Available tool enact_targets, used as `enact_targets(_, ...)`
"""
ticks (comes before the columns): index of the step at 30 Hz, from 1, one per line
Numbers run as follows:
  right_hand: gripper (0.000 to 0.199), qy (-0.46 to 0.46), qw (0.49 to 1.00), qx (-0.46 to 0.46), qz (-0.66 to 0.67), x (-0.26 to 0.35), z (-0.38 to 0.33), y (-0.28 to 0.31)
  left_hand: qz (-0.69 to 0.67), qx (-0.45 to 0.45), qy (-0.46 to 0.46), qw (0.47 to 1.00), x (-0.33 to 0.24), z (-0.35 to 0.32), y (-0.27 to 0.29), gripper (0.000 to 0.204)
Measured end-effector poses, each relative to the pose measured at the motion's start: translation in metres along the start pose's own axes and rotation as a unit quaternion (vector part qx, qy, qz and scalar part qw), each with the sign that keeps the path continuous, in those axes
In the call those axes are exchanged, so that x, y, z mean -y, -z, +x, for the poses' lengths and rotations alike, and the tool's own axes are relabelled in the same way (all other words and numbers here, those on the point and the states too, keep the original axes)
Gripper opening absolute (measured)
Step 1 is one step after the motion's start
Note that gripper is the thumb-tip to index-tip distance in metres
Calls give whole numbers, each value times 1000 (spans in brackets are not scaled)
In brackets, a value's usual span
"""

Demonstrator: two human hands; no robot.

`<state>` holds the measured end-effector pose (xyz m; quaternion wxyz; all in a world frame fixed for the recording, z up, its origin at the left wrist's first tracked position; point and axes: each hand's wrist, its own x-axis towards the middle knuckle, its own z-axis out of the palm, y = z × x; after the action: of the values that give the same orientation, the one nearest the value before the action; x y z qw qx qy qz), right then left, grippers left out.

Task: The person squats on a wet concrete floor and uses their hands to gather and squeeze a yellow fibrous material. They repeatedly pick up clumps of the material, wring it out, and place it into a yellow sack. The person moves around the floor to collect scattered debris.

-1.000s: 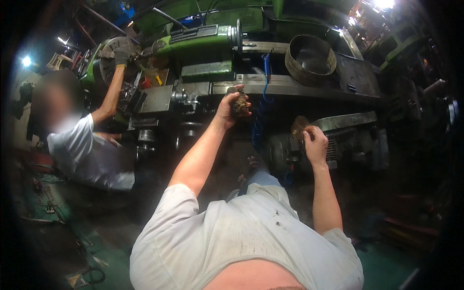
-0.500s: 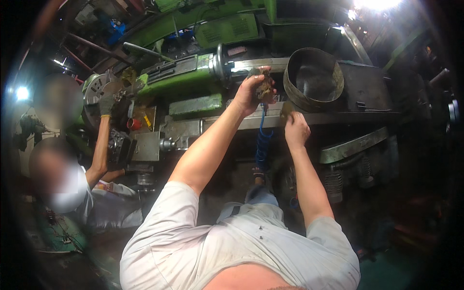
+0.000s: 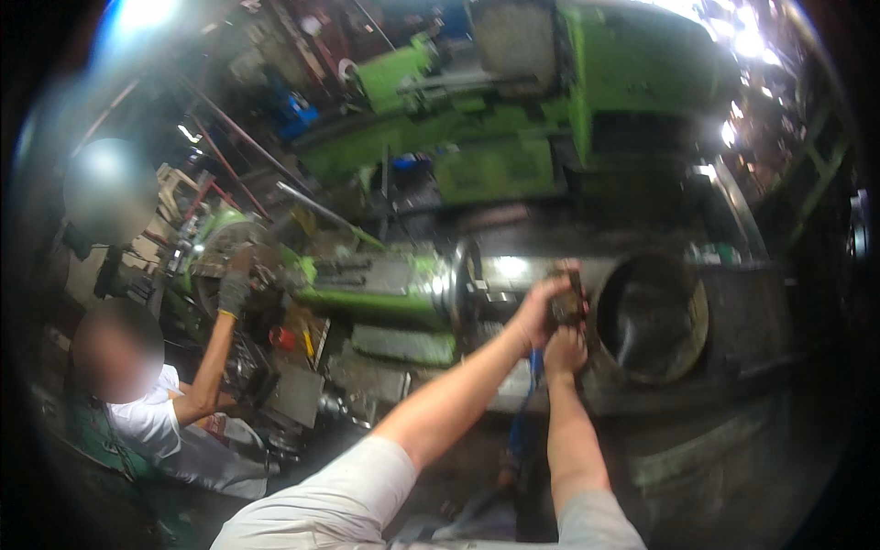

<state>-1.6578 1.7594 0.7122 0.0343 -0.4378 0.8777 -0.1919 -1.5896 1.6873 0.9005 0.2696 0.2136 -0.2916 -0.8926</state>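
Both my hands are together in front of the lathe, left of a large round metal drum [image 3: 653,321] with dark walls. My left hand [image 3: 539,310] is wrapped round a dark, brownish, grimy lump [image 3: 568,298]; motion blur keeps me from telling its kind. Just below it, my right hand [image 3: 565,352] is closed, its fingers up against the underside of the lump. Whatever the right hand holds is hidden now. A blue coiled hose [image 3: 524,426] hangs below my hands.
The green lathe [image 3: 371,298] with its handwheel [image 3: 461,284] extends to the left. A co-worker's gloved hand [image 3: 236,282] is at the round chuck [image 3: 206,266]. A red cup [image 3: 282,339] sits nearby. Another green machine [image 3: 642,82] stands behind.
The view has tilted upward, so the lathe and drum sit lower. My right hand has come up to my left; the small brownish piece at its fingertips is out of sight.
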Motion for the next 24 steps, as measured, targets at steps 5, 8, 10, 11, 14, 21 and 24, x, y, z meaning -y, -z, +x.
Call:
enact_targets(5, 19, -11, 1000, 1, -4, 45, -12, -19, 21, 12, 0, 1000, -11, -2, 25, 56)
enact_targets(8, 26, -41, 997, -14, 59, 58, -23, -46, 23, -5, -4, 1000, -13, 8, 34, 55)
enact_targets(10, 35, -75, 991, 37, 103, 60, -23, -78, 38, -12, -1, 999, -15, 13, 33, 55)
enact_targets(11, 31, -30, 995, -6, 95, 62, -20, -97, 50, 25, 0, 998, -15, 25, 48, 55)
enact_targets(14, 22, 30, 997, -63, 43, 74, -24, -49, 4, -27, 20, 999, -18, 26, 60, 54)
enact_targets(21, 18, -6, 986, -95, 136, 24, -29, -5, 52, -45, -75, 995, -9, 31, 49, 55)
enact_targets(24, 19, 8, 986, -75, 151, 9, -37, 4, 50, -63, -91, 993, 6, 34, 55, 58)
